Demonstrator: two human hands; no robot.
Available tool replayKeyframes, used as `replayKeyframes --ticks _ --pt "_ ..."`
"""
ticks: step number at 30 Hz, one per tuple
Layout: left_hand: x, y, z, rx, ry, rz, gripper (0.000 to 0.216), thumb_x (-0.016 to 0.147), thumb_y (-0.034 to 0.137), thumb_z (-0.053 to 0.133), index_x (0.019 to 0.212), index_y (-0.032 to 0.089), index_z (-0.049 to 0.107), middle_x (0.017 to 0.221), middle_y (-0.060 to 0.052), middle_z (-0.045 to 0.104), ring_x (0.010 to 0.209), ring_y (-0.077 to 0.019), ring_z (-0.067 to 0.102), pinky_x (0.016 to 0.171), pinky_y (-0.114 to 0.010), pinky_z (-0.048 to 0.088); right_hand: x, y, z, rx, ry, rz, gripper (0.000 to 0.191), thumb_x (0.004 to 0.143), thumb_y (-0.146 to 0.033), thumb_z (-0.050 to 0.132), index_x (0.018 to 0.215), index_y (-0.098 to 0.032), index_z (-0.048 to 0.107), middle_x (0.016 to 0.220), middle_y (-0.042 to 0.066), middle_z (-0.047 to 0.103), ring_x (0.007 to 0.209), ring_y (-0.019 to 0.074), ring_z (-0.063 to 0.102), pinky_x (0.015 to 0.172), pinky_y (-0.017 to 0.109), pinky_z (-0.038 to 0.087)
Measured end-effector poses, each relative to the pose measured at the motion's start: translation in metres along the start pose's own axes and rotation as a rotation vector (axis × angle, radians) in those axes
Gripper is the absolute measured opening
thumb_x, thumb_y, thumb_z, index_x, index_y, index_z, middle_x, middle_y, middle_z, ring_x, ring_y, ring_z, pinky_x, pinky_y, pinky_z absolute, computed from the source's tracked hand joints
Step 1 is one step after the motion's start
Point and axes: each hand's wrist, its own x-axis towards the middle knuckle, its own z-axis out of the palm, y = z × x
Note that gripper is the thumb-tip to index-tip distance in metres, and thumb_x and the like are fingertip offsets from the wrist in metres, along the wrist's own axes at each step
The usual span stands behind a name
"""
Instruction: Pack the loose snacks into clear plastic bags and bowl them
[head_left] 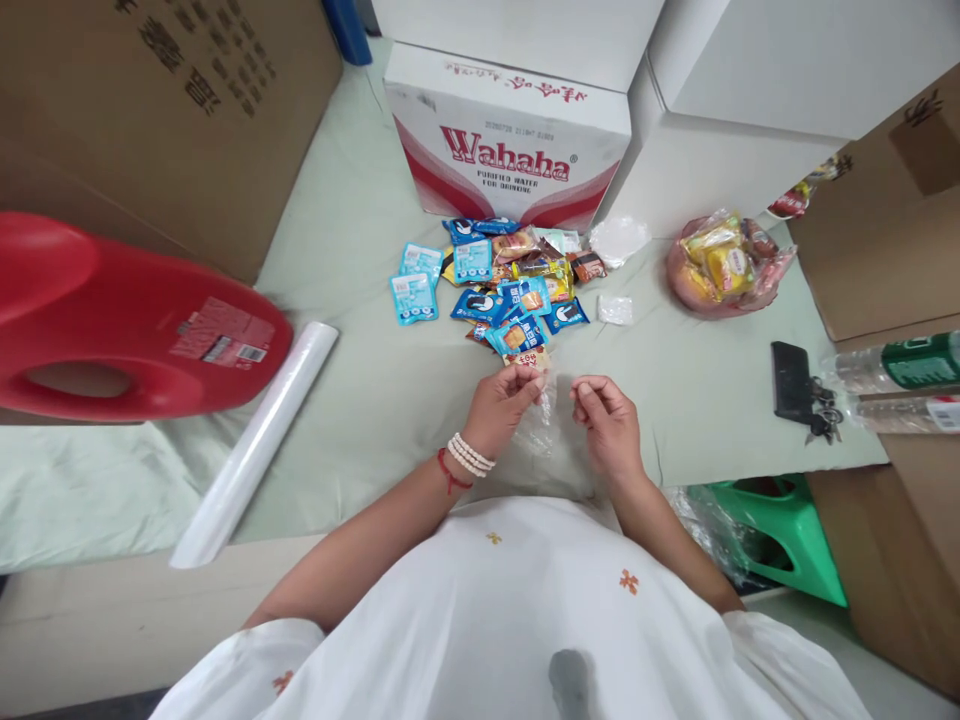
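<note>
My left hand (501, 403), with a bead bracelet and a red string at the wrist, is closed in a pinch on one edge of a small clear plastic bag (541, 425). My right hand (606, 412) pinches the bag's other edge, fingers curled. The bag hangs between both hands above the pale green cloth (390, 390). A small snack packet (530, 359) lies just beyond my left fingertips. Behind it spreads a pile of snack packets (504, 285), several blue ones among them.
A Wahaha water carton (510, 140) stands behind the pile. A red jug (127, 320) and a roll of clear film (255, 440) lie at left. A pink bag of snacks (724, 265), keys with a black fob (799, 385), bottles (900, 380) and a green stool (780, 520) are at right.
</note>
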Motion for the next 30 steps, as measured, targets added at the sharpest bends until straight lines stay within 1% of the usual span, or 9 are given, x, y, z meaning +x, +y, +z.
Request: replayKeyframes --ticks 5,11,14,16,19,22,26,28,30 --pt "0.006 0.002 -0.006 -0.128 0.028 -0.008 0.042 0.071 0.055 0.085 0.079 0.018 0.066 0.067 0.003 0.063 0.062 -0.0099 0.054 0.063 -0.025 0.045 -0.004 0.008 -0.021 -0.242 -0.100 -0.140 0.027 0.093 -0.047 0.068 0.102 -0.022 0.075 0.099 0.004 0.067 0.077 0.0144 0.056 0.069 0.027 0.046" --pt "0.010 0.006 -0.016 -0.262 0.086 -0.053 0.045 0.065 0.051 0.092 0.081 0.019 0.065 0.070 0.004 0.061 0.063 -0.0083 0.054 0.062 -0.022 0.045 -0.009 0.024 -0.035 -0.174 -0.243 0.105 0.038 0.096 -0.056 0.061 0.110 -0.023 0.075 0.063 -0.003 0.054 0.054 0.0120 0.042 0.052 0.025 0.035" --pt "0.011 0.006 -0.020 -0.304 0.108 -0.060 0.047 0.063 0.049 0.093 0.080 0.019 0.061 0.071 0.005 0.060 0.064 -0.0082 0.055 0.063 -0.022 0.047 -0.013 0.028 -0.036 -0.140 -0.351 0.183 0.043 0.090 -0.057 0.069 0.116 -0.023 0.072 0.083 0.001 0.069 0.057 0.0110 0.048 0.053 0.024 0.036" --pt "0.012 0.004 -0.023 -0.313 0.127 -0.070 0.048 0.063 0.049 0.093 0.082 0.021 0.060 0.073 0.005 0.060 0.065 -0.0086 0.056 0.062 -0.022 0.049 -0.015 0.030 -0.036 -0.157 -0.379 0.200 0.041 0.083 -0.054 0.076 0.108 -0.022 0.073 0.090 0.002 0.072 0.062 0.0113 0.052 0.055 0.024 0.038" --pt "0.016 0.003 -0.027 -0.336 0.145 -0.076 0.052 0.063 0.051 0.093 0.085 0.023 0.055 0.077 0.005 0.064 0.069 -0.0108 0.061 0.064 -0.024 0.052 -0.019 0.033 -0.038 -0.185 -0.345 0.204 0.035 0.080 -0.052 0.079 0.089 -0.020 0.072 0.072 -0.001 0.066 0.059 0.0110 0.050 0.054 0.023 0.037" --pt "0.019 0.005 -0.028 -0.388 0.142 -0.065 0.057 0.063 0.052 0.092 0.089 0.025 0.050 0.091 0.003 0.069 0.079 -0.0141 0.067 0.068 -0.027 0.056 -0.023 0.034 -0.039 -0.170 -0.298 0.185 0.033 0.079 -0.051 0.079 0.084 -0.020 0.070 0.068 -0.002 0.062 0.057 0.0105 0.047 0.053 0.023 0.035" --pt "0.010 0.007 -0.024 -0.309 0.210 0.040 0.052 0.069 0.051 0.089 0.100 0.027 0.055 0.118 -0.001 0.066 0.104 -0.0168 0.065 0.078 -0.027 0.057 -0.031 0.031 -0.036 -0.236 -0.208 0.057 0.029 0.084 -0.049 0.076 0.085 -0.021 0.070 0.068 -0.002 0.061 0.056 0.0111 0.045 0.052 0.024 0.037" --pt "-0.003 0.006 -0.021 -0.110 0.315 0.123 0.045 0.070 0.046 0.090 0.096 0.024 0.059 0.109 -0.001 0.066 0.100 -0.0159 0.062 0.079 -0.025 0.054 -0.035 0.029 -0.033 -0.349 -0.164 -0.108 0.022 0.090 -0.044 0.071 0.090 -0.022 0.073 0.072 -0.001 0.062 0.058 0.0119 0.047 0.056 0.026 0.041" --pt "-0.018 0.002 -0.017 0.091 0.279 0.129 0.036 0.075 0.045 0.086 0.081 0.021 0.060 0.085 0.000 0.064 0.082 -0.0139 0.058 0.073 -0.024 0.050 -0.039 0.026 -0.030 -0.470 -0.157 -0.288 0.018 0.095 -0.036 0.065 0.099 -0.022 0.076 0.074 0.000 0.062 0.060 0.0124 0.050 0.058 0.026 0.043"
